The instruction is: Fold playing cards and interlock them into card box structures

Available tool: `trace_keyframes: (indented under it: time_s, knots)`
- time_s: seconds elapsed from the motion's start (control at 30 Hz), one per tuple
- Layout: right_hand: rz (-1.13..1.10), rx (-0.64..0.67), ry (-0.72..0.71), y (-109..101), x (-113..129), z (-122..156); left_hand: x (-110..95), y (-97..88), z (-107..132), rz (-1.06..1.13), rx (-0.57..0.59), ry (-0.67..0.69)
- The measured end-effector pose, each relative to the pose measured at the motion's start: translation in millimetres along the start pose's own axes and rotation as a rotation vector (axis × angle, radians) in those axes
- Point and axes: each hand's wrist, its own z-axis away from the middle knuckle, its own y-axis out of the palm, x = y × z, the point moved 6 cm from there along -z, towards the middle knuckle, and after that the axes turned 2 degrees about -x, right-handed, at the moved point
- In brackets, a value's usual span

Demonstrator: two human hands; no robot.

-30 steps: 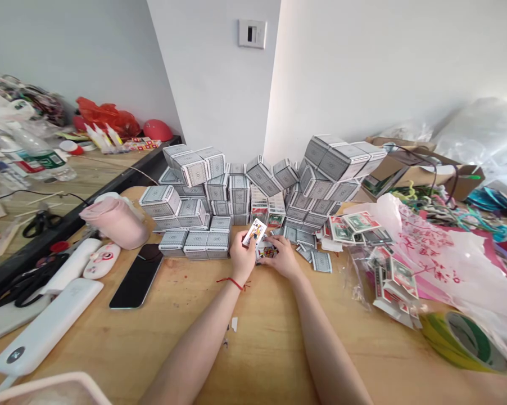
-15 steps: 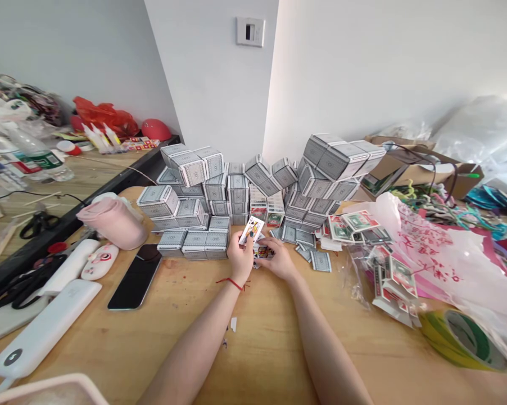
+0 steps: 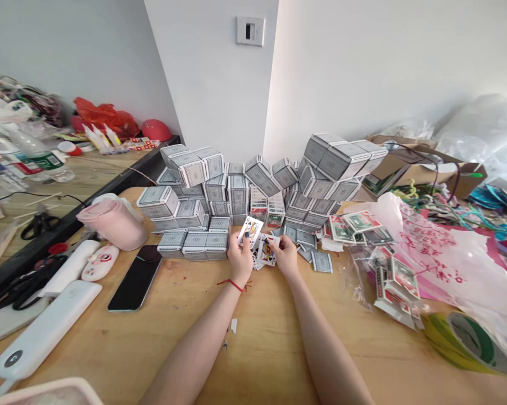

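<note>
Pinching face-up cards in my left hand at frame centre, I grip another picture card by its edge in my right hand, presumably so both faces show, just above the wooden table.

"What's different now?"
"The right hand — tucked close to the left hand half a second ago — sits farther right, pinching a face card that shows almost whole."
"Anything beneath?"
"More of the loose cards peeks out at its lower left."
</note>
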Motion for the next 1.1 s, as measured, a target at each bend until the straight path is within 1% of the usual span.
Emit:
trace_keyframes:
  time_s: [0.1, 0.2, 0.27, 0.37, 0.5, 0.57, 0.67, 0.77, 0.87, 0.97, 1.1]
  knots:
    - [-0.057, -0.061, 0.055, -6, -7, -3, 5, 1.2, 0, 0.048, -0.003, -0.039]
    - [-0.228, -0.063, 0.141, -4, -14, -4, 6, 1.8, 1, 0.062, 0.000, -0.048]
    - [-0.370, -0.033, 0.175, 0, -13, -3, 7, 2.2, 1, 0.047, 0.008, -0.046]
    - [-0.526, 0.028, 0.178, 9, -6, 0, 5, 5.2, 2, 0.038, 0.056, -0.007]
    - [-0.631, 0.211, 0.194, 24, 6, 7, 2, 11.0, 4, -0.026, 0.100, 0.109]
    - [-0.646, 0.270, 0.207, 30, 9, 11, 4, 14.7, 6, -0.059, 0.110, 0.120]
    - [-0.624, 0.285, 0.243, 34, 7, 14, 8, 21.0, 9, -0.038, 0.154, 0.125]
    - [-0.601, 0.234, 0.287, 32, 1, 13, 4, 25.5, 13, 0.031, 0.233, 0.156]
    - [-0.640, 0.165, 0.316, 26, -5, 8, -2, 25.8, 14, 0.059, 0.295, 0.176]
    - [-0.629, 0.125, 0.316, 19, -9, 4, -4, 23.0, 11, -0.007, 0.289, 0.174]
    - [-0.513, 0.125, 0.307, 18, -13, 3, 6, 19.8, 5, -0.038, 0.254, 0.088]
